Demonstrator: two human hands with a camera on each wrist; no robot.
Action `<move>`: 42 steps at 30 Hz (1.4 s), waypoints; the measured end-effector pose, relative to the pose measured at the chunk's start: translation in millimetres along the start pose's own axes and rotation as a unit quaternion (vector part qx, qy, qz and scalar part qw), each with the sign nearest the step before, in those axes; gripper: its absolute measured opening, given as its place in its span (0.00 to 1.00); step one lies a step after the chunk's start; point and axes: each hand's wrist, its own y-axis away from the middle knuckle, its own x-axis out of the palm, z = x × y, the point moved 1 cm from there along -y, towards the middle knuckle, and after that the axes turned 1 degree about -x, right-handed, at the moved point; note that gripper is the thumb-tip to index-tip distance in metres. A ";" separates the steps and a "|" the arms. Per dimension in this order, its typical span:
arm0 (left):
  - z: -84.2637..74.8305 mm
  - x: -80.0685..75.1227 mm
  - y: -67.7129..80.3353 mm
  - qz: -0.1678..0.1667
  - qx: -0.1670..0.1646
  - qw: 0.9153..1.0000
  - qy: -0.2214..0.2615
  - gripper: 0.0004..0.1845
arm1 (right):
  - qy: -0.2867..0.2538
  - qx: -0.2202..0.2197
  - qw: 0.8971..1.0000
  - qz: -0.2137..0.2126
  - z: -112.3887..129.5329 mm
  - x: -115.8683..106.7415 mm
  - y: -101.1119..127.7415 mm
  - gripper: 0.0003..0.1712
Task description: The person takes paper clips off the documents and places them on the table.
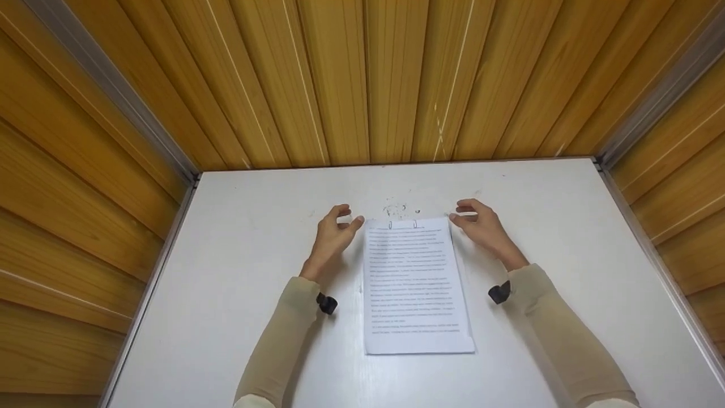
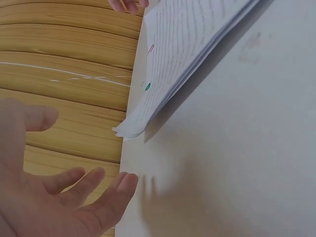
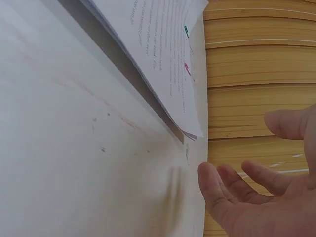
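Note:
A stack of printed paper sheets (image 1: 416, 283) lies on the white table between my two hands. Two paper clips sit along its top edge: a green paper clip (image 2: 147, 87) toward the left and a pink paper clip (image 3: 187, 68) toward the right. Beside the top left corner is my left hand (image 1: 337, 232), fingers loosely bent and nothing held. My right hand (image 1: 481, 226) is by the top right corner, its thumb close to the paper; whether it touches cannot be told from the head view. Both wrist views show gaps between hand and sheets, with the corners slightly lifted.
The white table (image 1: 226, 294) meets a wood-look panel wall (image 1: 391, 85) at its back edge, with similar panels on both sides. Small dark marks (image 1: 399, 209) spot the tabletop just beyond the sheets. A black wrist device (image 1: 327, 304) is on the left sleeve, another on the right.

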 end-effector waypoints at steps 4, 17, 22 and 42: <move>3.3 7.7 0.1 0.005 -0.005 1.000 -0.001 0.34 | -0.006 0.000 1.000 0.005 -3.1 6.6 0.3 0.37; 5.5 24.8 4.2 0.026 -0.051 0.998 -0.032 0.27 | -0.018 0.005 1.000 0.013 -10.1 19.5 3.7 0.35; 3.4 26.3 1.5 0.032 -0.047 0.998 -0.041 0.23 | -0.012 0.020 1.000 0.014 -7.9 22.3 3.2 0.34; 10.6 26.6 -4.8 0.018 -0.045 0.999 -0.010 0.15 | -0.055 0.084 0.995 0.010 -9.7 27.4 -7.5 0.21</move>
